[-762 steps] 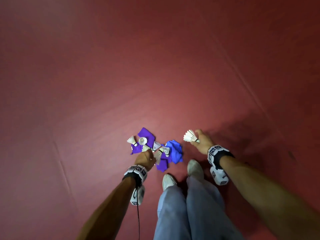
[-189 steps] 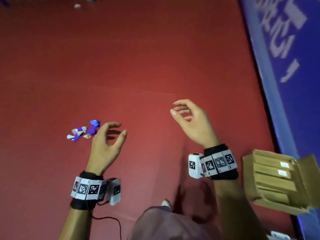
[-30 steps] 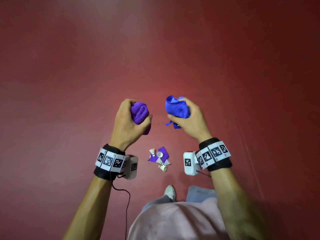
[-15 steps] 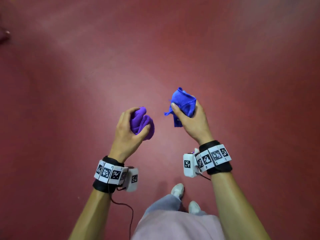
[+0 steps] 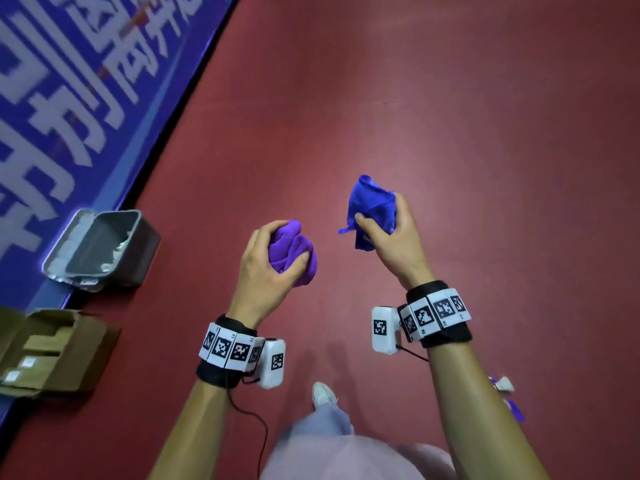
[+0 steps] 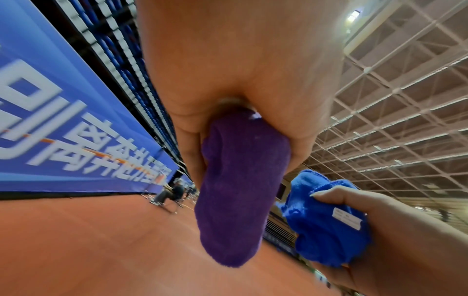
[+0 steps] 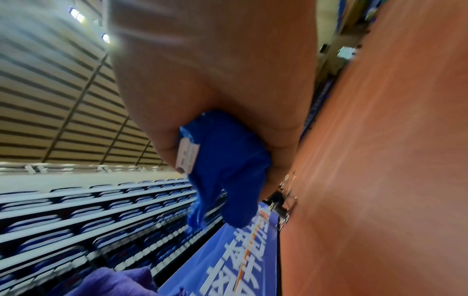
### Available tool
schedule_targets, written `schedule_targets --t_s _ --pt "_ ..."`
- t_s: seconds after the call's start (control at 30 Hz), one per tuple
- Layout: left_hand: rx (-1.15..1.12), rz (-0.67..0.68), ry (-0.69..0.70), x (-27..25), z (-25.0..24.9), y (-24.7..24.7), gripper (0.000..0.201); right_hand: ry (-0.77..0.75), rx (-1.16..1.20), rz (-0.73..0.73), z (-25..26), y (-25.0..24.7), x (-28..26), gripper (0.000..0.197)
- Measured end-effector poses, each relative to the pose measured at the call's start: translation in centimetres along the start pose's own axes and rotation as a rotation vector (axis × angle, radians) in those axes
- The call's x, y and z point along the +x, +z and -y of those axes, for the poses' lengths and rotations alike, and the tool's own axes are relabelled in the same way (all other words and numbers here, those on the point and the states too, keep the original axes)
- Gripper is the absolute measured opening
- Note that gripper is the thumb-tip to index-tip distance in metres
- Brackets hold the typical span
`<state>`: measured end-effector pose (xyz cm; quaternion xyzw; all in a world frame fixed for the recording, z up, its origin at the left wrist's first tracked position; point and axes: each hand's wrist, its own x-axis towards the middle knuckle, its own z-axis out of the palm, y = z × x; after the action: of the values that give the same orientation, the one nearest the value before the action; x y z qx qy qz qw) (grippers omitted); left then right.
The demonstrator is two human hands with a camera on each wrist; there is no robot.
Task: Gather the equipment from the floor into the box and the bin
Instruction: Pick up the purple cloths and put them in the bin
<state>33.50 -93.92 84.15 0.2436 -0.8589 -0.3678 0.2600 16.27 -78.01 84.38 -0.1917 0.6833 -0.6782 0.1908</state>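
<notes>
My left hand [image 5: 273,258] grips a bunched purple cloth [image 5: 294,249], which hangs down from the fist in the left wrist view [image 6: 243,190]. My right hand [image 5: 388,233] grips a crumpled blue cloth [image 5: 372,206] with a white label [image 7: 188,156]. Both hands are held up in front of me above the red floor. A grey bin [image 5: 100,249] stands to the left by the blue banner. Nearer me at the left edge an open cardboard box [image 5: 52,351] holds long cardboard tubes. A shuttlecock [image 5: 504,384] and a purple scrap [image 5: 516,412] lie on the floor behind my right forearm.
A blue banner [image 5: 62,91] with white characters runs along the left side of the red floor [image 5: 450,116]. My foot [image 5: 322,393] shows below between the arms. Seated people [image 6: 169,192] and rows of stands are far off in the left wrist view.
I have turned left with both cloths still held; the banner, bin and box have come into view at the left, and the floor pile now sits at the lower right.
</notes>
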Motion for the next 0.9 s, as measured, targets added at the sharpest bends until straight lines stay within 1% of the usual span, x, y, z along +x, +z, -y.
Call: schedule_targets --t_s 0.1,0.2,0.3,0.37,0.43,0.6,0.67,0.73,0.8,0.9 --pt "0.010 -0.085 -0.061 1.4 5.3 -5.7 0.044 0.003 -0.030 0.150 0.5 9.0 2.4 0.038" --pt "0.018 -0.159 -0.108 2.4 10.5 -11.2 0.038 -0.030 -0.048 0.249 0.3 17.4 4.1 0.047" --pt "0.017 -0.234 -0.201 2.3 15.0 -15.8 0.035 -0.057 -0.118 0.356 -0.1 24.7 5.3 0.066" --pt "0.016 -0.300 -0.249 1.9 17.6 -18.4 0.035 -0.044 -0.131 0.428 -0.6 29.0 6.4 0.072" --pt "0.023 -0.351 -0.293 1.8 19.9 -20.4 0.036 -0.034 -0.153 0.489 -1.2 32.9 7.7 0.069" --pt "0.024 -0.447 -0.422 3.5 26.3 -25.1 0.039 -0.023 -0.186 0.616 -2.4 43.2 11.7 0.051" --pt "0.021 -0.511 -0.474 5.4 28.8 -27.0 0.045 -0.017 -0.176 0.654 -3.0 47.5 14.0 0.047" --pt "0.029 -0.580 -0.521 7.8 31.2 -29.1 0.049 -0.050 -0.167 0.688 -3.5 52.0 16.7 0.044" --pt "0.063 -0.617 -0.545 10.6 33.6 -31.4 0.043 -0.061 -0.141 0.735 -3.6 56.6 19.8 0.039" --pt "0.118 -0.633 -0.583 15.2 36.7 -35.3 0.038 -0.068 -0.096 0.831 -2.4 64.0 25.2 0.031"
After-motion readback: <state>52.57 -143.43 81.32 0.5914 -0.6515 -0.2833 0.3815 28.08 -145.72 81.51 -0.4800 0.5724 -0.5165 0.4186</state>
